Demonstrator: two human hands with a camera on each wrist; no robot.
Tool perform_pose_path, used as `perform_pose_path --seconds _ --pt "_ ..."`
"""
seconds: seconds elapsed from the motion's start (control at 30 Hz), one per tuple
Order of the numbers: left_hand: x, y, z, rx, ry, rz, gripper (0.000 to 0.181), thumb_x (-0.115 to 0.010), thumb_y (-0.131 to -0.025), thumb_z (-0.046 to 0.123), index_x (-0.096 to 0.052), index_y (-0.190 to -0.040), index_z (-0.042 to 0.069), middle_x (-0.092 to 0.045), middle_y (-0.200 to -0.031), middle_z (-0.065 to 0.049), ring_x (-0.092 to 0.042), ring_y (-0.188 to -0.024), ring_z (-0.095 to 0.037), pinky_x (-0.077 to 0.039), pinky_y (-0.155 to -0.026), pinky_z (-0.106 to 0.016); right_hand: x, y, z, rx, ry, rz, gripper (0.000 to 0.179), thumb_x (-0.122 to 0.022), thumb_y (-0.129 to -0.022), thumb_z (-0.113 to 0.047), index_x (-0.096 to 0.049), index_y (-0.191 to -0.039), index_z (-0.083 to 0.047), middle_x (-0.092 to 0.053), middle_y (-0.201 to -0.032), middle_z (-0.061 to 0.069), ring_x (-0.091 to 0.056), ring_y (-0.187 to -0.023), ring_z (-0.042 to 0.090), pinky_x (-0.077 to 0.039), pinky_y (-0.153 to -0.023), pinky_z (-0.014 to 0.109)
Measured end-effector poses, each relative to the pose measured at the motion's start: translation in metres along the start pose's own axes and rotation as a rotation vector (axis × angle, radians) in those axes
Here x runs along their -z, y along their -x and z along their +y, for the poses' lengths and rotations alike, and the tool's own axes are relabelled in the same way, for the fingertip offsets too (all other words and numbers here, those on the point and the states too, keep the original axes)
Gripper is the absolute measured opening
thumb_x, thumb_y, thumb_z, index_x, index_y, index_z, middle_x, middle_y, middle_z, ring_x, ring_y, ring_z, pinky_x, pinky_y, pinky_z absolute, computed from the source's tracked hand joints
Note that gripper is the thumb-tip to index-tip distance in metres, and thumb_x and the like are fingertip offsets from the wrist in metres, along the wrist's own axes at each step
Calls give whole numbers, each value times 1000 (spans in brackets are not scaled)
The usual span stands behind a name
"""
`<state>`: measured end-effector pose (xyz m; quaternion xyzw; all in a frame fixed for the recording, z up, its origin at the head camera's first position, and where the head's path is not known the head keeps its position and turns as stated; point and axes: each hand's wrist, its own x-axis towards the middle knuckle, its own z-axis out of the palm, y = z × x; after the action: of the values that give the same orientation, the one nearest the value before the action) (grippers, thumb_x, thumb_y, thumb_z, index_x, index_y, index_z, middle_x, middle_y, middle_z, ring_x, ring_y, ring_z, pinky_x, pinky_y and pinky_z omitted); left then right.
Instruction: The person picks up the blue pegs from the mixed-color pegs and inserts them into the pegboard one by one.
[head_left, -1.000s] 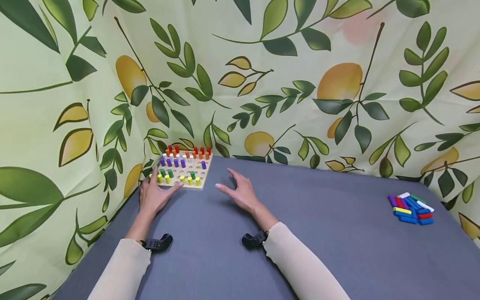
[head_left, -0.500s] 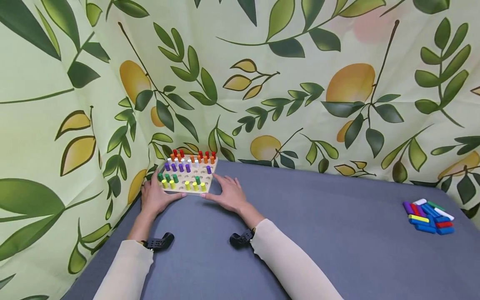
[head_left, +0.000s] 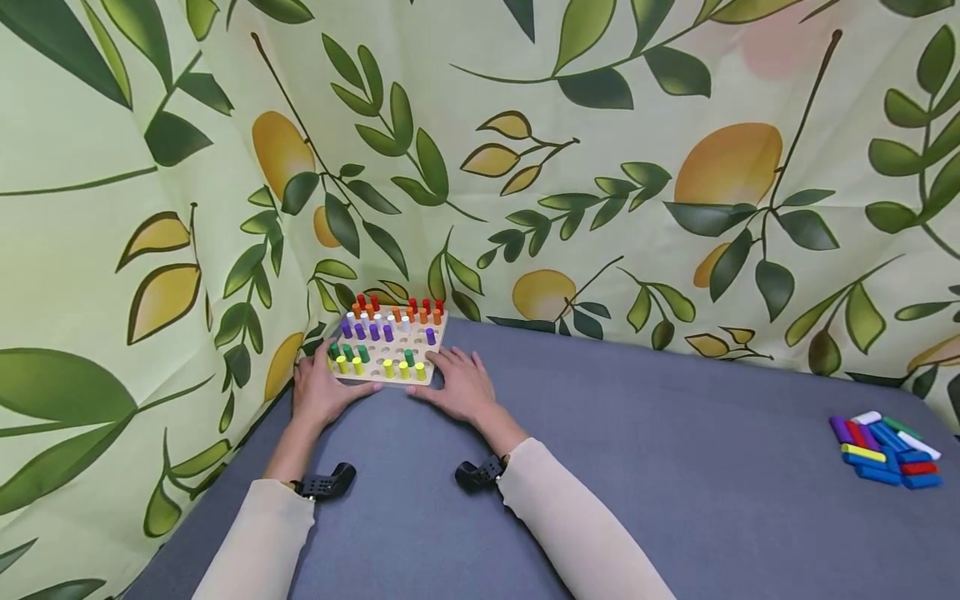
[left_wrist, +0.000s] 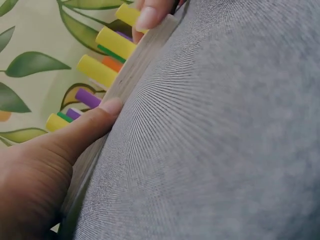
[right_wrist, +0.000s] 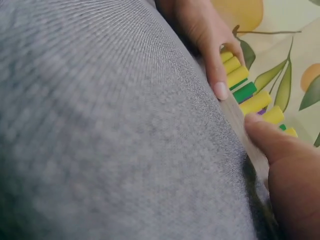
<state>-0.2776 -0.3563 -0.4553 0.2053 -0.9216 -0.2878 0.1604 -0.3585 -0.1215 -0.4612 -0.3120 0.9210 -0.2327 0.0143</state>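
Note:
A wooden pegboard (head_left: 405, 340) stands at the far left of the table, by the corner of the cloth walls. Upright pegs fill it in coloured rows, red and orange at the back, then white, purple and green, with yellow pegs (head_left: 404, 370) in front; some holes are bare. My left hand (head_left: 324, 392) grips its left side, the thumb laid along the front edge (left_wrist: 135, 65). At the front right corner, my right hand (head_left: 463, 390) holds the other side, its thumb (right_wrist: 256, 125) against the front edge too.
On the right of the table lies a loose pile of pegs (head_left: 885, 450), many blue, others red, white, purple, green and yellow. Leaf-patterned cloth (head_left: 540, 225) rises behind and left of the grey tabletop (head_left: 600, 467).
My right hand has come in from the right, where it hung apart, and now grips the pegboard. My left hand stays at its left side. The head view has turned slightly left.

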Motion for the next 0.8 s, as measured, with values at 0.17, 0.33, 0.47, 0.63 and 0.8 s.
perform_pose_path --seconds 0.17,0.33,0.47,0.63,0.8 --pt "-1 5 5 -1 21 -14 124 -91 -66 49 -21 -160 9 -37 -146 -35 -36 -132 -47 -34 -111 -62 4 8 -1 -12 -3 14 80 -61 -89 -69 -46 -153 -23 -42 -162 4 -32 -154 28 -17 -129 54" --pt "-2 8 7 -4 36 -4 129 -91 -66 46 -13 -161 6 -32 -153 -33 -32 -140 -47 -25 -120 -61 6 15 1 -13 -11 23 76 -61 -91 -65 -46 -153 -22 -43 -161 5 -32 -154 28 -17 -129 54" --pt "-3 11 9 -8 31 -34 126 -91 -67 47 -19 -160 3 -35 -150 -33 -34 -136 -47 -29 -116 -61 8 23 5 -28 -20 31 74 -63 -91 -63 -48 -151 -22 -44 -160 5 -33 -154 28 -17 -129 55" --pt "2 13 5 -50 32 -85 114 -89 -70 48 -30 -156 1 -41 -142 -31 -40 -128 -45 -36 -109 -61 13 32 10 -23 -32 45 74 -64 -90 -63 -50 -150 -21 -46 -159 5 -33 -153 29 -17 -129 55" --pt "7 16 1 -123 15 -145 101 -85 -76 47 -40 -151 -4 -46 -142 -31 -43 -129 -46 -38 -109 -63 17 44 19 -14 -44 60 73 -66 -90 -61 -52 -149 -20 -48 -157 5 -35 -153 28 -18 -128 55"
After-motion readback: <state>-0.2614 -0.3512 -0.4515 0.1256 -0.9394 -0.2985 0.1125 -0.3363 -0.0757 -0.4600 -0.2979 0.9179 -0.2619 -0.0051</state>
